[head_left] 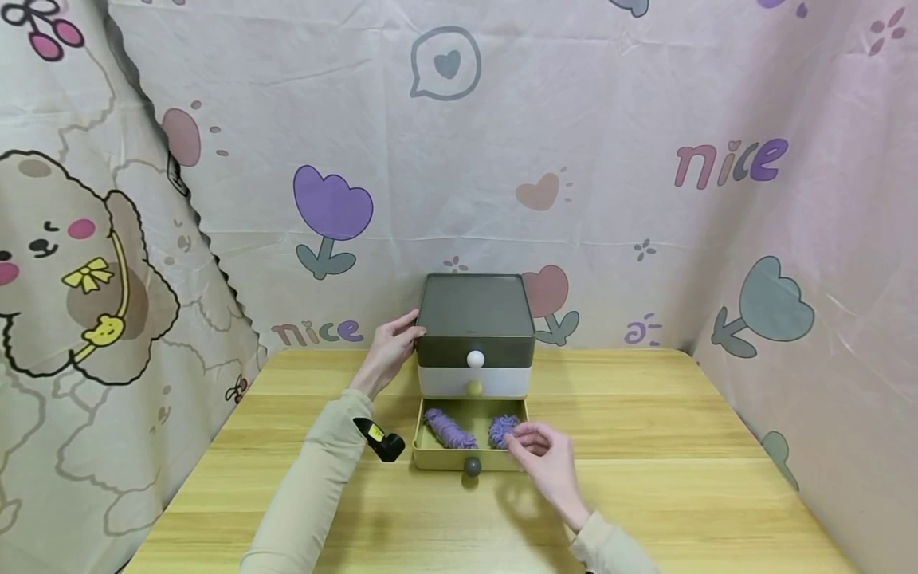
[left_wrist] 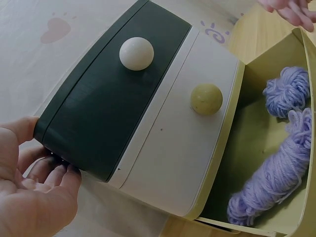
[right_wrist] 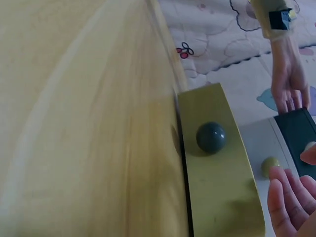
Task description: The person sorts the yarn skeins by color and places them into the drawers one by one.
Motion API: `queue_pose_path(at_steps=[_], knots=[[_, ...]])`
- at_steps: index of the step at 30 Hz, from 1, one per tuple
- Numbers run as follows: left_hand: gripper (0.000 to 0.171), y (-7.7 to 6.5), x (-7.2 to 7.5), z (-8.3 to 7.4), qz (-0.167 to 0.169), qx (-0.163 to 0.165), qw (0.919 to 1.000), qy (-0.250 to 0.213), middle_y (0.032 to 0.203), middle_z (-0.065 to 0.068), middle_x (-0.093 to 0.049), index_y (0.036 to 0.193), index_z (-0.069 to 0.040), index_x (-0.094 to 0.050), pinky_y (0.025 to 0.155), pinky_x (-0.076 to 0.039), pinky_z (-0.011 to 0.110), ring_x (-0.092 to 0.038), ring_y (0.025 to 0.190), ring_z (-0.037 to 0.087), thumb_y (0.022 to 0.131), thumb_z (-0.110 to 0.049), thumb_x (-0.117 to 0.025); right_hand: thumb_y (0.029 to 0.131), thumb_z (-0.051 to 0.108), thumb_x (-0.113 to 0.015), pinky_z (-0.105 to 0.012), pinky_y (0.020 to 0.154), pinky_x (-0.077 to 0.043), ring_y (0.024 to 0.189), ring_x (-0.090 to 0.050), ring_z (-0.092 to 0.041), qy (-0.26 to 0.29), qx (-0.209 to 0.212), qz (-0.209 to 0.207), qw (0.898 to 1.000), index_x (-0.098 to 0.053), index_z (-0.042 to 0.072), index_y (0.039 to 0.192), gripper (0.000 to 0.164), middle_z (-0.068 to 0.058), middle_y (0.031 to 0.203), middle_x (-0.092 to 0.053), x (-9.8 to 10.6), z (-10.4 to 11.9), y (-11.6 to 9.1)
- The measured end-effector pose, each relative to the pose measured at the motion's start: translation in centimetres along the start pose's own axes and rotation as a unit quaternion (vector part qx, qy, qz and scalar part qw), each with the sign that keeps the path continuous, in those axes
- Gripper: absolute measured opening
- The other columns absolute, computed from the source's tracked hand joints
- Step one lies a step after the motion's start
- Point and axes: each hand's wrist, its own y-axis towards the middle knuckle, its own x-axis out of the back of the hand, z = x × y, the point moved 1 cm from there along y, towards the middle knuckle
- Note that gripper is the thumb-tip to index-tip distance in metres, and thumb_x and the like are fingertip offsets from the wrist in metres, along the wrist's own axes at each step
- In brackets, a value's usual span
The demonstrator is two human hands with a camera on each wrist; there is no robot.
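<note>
A small drawer box (head_left: pixel 476 307) has a dark green top tier, a white middle drawer (left_wrist: pixel 168 128) and a yellow-green bottom drawer (right_wrist: pixel 217 192), which is pulled out. Inside that drawer lie a long twisted lilac yarn skein (head_left: pixel 449 430) on the left and a rounder purple yarn ball (head_left: pixel 503 430) on the right. My left hand (head_left: pixel 390 348) holds the left side of the dark tier, thumb at its upper edge and bent fingers against the side. Over the drawer's right front corner hovers my right hand (head_left: pixel 548 462), fingers loosely bent, holding nothing.
Round knobs mark the fronts: a white knob (head_left: pixel 476 359), a yellow-green knob (left_wrist: pixel 206 99) and a dark grey knob (right_wrist: pixel 211 137). The box stands on a wooden table (head_left: pixel 645 414) near its back edge, before a printed curtain (head_left: pixel 459 159).
</note>
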Motion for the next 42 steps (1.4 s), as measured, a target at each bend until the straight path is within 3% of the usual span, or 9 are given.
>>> queue_pose_path(at_steps=[6, 9, 12, 17, 26, 42], knots=[[0.060, 0.0, 0.0, 0.1, -0.004, 0.006, 1.0000, -0.002, 0.171, 0.004, -0.014, 0.159, -0.008, -0.026, 0.123, -0.028, 0.032, -0.040, 0.128, 0.012, 0.103, -0.001, -0.048, 0.081, 0.001, -0.080, -0.031, 0.057, -0.062, 0.061, -0.071, -0.016, -0.015, -0.026, 0.057, 0.998, -0.072, -0.006, 0.092, 0.015, -0.027, 0.082, -0.074, -0.7, -0.5, -0.8], [0.061, -0.1, 0.0, 0.1, 0.002, -0.007, 1.0000, -0.003, 0.171, 0.007, -0.011, 0.159, -0.006, -0.025, 0.126, -0.026, 0.036, -0.036, 0.140, 0.018, 0.103, -0.001, -0.047, 0.081, 0.002, -0.080, -0.027, 0.062, -0.063, 0.066, -0.073, -0.017, -0.022, -0.031, 0.083, 0.996, -0.072, -0.005, 0.093, 0.016, -0.025, 0.084, -0.075, -1.0, -0.9, -1.1], [0.063, -0.3, 0.0, 0.1, 0.010, -0.024, 0.9997, -0.003, 0.171, 0.012, -0.009, 0.158, -0.004, -0.025, 0.127, -0.024, 0.039, -0.024, 0.152, 0.024, 0.101, -0.003, -0.050, 0.081, 0.004, -0.081, -0.021, 0.067, -0.062, 0.070, -0.073, -0.013, -0.041, -0.022, 0.107, 0.993, -0.073, -0.004, 0.096, 0.018, -0.023, 0.087, -0.076, -1.4, -1.5, -1.2], [0.065, -0.6, 0.0, 0.1, 0.014, -0.034, 0.9993, -0.003, 0.170, 0.014, -0.008, 0.158, -0.003, -0.026, 0.126, -0.024, 0.038, -0.016, 0.155, 0.026, 0.100, -0.006, -0.055, 0.082, 0.010, -0.081, -0.019, 0.071, -0.061, 0.072, -0.071, -0.005, -0.082, 0.016, 0.132, 0.988, -0.074, -0.004, 0.099, 0.023, -0.021, 0.088, -0.077, -1.9, -2.0, -1.3], [0.060, 0.0, 0.0, 0.1, -0.001, -0.004, 0.9999, -0.010, 0.171, 0.010, -0.009, 0.159, -0.005, -0.025, 0.127, -0.024, 0.038, -0.020, 0.154, 0.023, 0.103, 0.000, -0.047, 0.080, 0.011, -0.082, -0.018, 0.068, -0.060, 0.071, -0.071, -0.007, -0.098, 0.019, 0.149, 0.984, -0.073, -0.005, 0.100, 0.027, -0.021, 0.089, -0.077, -2.4, -2.4, -1.3], [0.061, -0.1, 0.0, -0.1, 0.003, -0.005, 0.9999, -0.009, 0.170, 0.014, -0.007, 0.159, -0.005, -0.024, 0.127, -0.022, 0.039, -0.021, 0.154, 0.026, 0.103, 0.001, -0.046, 0.076, 0.013, -0.086, -0.015, 0.067, -0.059, 0.073, -0.075, -0.020, -0.139, 0.032, 0.137, 0.980, -0.076, -0.003, 0.094, 0.026, -0.019, 0.086, -0.078, -3.3, -2.9, -1.3]])
